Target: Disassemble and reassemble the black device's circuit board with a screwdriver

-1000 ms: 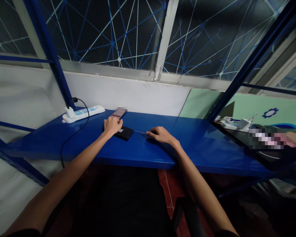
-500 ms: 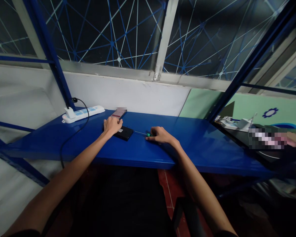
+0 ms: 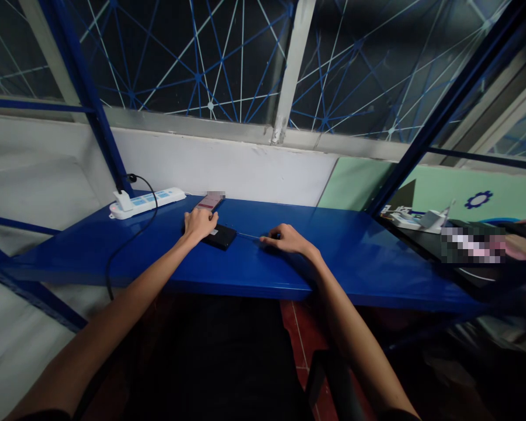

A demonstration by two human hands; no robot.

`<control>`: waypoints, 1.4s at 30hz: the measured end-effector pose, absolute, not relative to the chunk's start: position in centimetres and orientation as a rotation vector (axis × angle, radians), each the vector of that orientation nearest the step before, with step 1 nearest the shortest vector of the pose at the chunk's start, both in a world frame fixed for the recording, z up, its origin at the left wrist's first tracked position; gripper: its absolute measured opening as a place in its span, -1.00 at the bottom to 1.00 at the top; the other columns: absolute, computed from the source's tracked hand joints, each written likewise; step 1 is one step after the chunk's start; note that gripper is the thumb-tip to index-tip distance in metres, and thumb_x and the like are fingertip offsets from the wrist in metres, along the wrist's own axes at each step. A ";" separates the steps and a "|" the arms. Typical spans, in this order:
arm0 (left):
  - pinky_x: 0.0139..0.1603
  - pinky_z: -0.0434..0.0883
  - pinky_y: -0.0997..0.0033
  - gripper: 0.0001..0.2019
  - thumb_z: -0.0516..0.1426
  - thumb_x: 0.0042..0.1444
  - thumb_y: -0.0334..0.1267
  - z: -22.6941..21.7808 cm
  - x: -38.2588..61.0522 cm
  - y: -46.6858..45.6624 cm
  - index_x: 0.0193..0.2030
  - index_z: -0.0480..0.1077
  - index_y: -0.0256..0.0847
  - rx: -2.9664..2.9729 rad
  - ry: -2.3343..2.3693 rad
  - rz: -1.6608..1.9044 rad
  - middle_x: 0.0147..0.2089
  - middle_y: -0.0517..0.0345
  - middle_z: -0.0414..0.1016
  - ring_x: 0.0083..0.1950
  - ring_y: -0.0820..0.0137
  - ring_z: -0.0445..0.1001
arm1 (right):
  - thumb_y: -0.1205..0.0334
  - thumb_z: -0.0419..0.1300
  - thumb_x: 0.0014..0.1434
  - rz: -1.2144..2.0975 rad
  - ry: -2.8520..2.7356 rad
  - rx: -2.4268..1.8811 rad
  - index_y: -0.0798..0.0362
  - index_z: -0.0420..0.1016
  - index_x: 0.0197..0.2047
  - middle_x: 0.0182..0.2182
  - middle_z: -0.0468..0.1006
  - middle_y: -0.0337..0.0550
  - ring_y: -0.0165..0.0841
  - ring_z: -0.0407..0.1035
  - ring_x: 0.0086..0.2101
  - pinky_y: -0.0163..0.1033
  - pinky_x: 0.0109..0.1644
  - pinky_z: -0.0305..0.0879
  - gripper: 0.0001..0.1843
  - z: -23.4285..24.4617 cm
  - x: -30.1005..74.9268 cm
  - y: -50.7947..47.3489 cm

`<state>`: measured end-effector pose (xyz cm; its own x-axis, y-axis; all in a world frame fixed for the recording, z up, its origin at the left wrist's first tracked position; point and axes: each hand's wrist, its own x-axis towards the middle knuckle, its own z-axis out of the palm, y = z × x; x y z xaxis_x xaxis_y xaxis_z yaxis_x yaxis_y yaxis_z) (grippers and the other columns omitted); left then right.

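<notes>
My left hand [image 3: 199, 223] rests with curled fingers on the near end of a flat black device [image 3: 221, 236] that lies on the blue shelf [image 3: 158, 257]. My right hand [image 3: 287, 239] lies to its right, fingers closed round the handle of a thin screwdriver [image 3: 249, 236]. The metal shaft points left toward the black device. The handle is hidden under my fingers. A small pink and dark card-like object [image 3: 210, 202] lies just behind my left hand.
A white power strip [image 3: 146, 202] with a plugged-in adapter sits at the shelf's back left, and its black cable [image 3: 123, 245] drops over the front edge. Blue uprights stand at both sides. A neighbouring bench on the right carries small white items [image 3: 414, 218].
My right hand has closed back over the screwdriver handle, hiding the green end that showed half a second ago. My left hand has stayed on the black device.
</notes>
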<state>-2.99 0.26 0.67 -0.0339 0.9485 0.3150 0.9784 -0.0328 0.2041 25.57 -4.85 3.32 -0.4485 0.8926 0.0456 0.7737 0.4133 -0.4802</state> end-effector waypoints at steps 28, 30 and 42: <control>-0.01 0.32 0.08 -0.52 -0.07 0.26 -0.01 0.9 -3.0 0.0 -0.43 0.55 -0.22 -2.169 -2.080 -0.568 -0.31 -0.13 0.61 -0.13 0.07 0.53 | -0.19 0.11 0.19 0.530 -2.375 -1.399 0.09 0.44 -0.49 -0.58 0.39 -0.22 -0.46 0.16 -0.55 -0.27 -0.44 -0.03 -0.50 3.0 25.4 -4.6; 0.00 0.32 0.08 -0.51 -0.07 0.26 -0.01 0.9 -3.0 0.0 -0.43 0.54 -0.22 -2.170 -2.078 -0.572 -0.31 -0.13 0.61 -0.14 0.08 0.53 | -0.17 0.16 0.16 0.507 -2.365 -1.406 0.08 0.43 -0.44 -0.56 0.42 -0.21 -0.45 0.20 -0.53 -0.27 -0.43 -0.01 -0.55 2.8 25.5 -4.6; -0.02 0.31 0.05 -0.51 -0.07 0.26 -0.01 0.7 -3.0 0.1 -0.45 0.54 -0.23 -2.182 -2.062 -0.590 -0.35 -0.12 0.59 -0.17 0.08 0.52 | -0.14 0.11 0.24 0.529 -2.361 -1.334 0.06 0.47 -0.27 -0.46 0.53 -0.17 -0.42 0.29 -0.48 -0.29 -0.37 0.07 -0.59 2.7 25.4 -4.6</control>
<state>-3.01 0.14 0.67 0.0189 0.9438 0.3301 0.9755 -0.0899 0.2010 25.36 -4.62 2.71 -0.4791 0.8669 0.1376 0.7253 0.4793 -0.4942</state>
